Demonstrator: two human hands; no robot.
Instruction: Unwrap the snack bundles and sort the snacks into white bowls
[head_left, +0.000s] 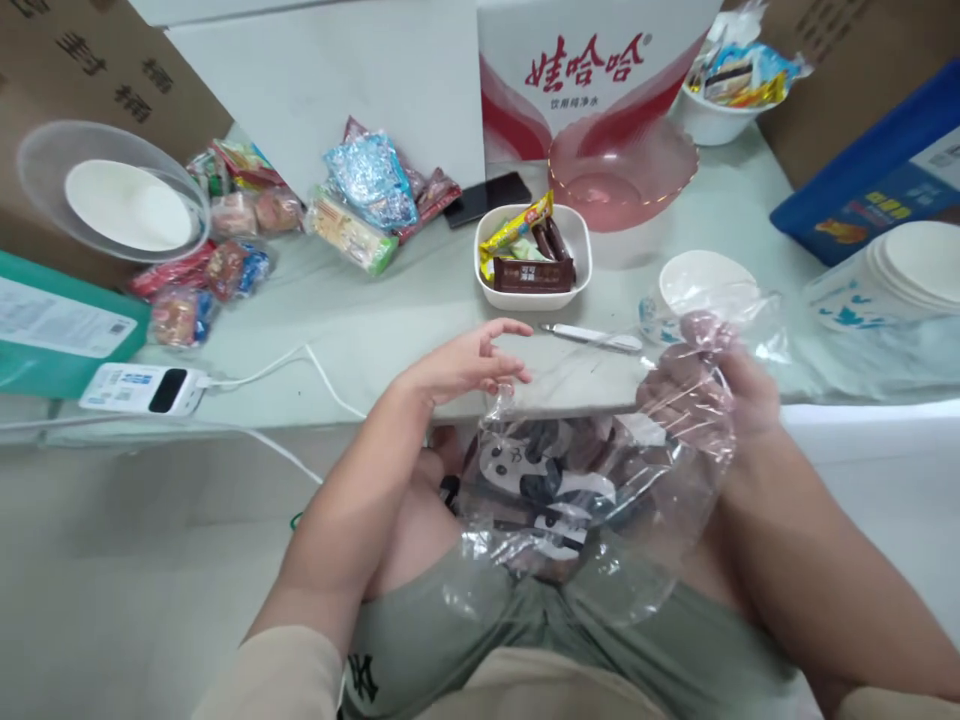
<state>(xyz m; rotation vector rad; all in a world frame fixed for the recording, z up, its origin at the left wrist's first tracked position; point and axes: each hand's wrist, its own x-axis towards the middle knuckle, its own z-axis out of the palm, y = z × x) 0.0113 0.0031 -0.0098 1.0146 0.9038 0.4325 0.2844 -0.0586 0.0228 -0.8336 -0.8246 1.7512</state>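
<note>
A large clear plastic bag (675,510) hangs crumpled over my lap, in front of the table edge. Panda pictures (525,465) show on it or through it. My right hand (694,380) grips the bag near its top right, its curled fingers seen through the film. At the bag's upper left corner is my left hand (484,362), fingers apart and holding nothing. A white-handled cutter or knife (600,338) lies on the table between the hands. Just beyond stands a white bowl (534,297) of wrapped snacks, with a brown-wrapped bar (532,276) in front.
Paper cups (892,265) and a single cup (705,280) stand right. A pink glass bowl (626,190), a phone (487,198) and packaged snacks (371,185) sit behind. At left are a white device (142,388) with a cable (322,370) and a clear-rimmed container (199,215).
</note>
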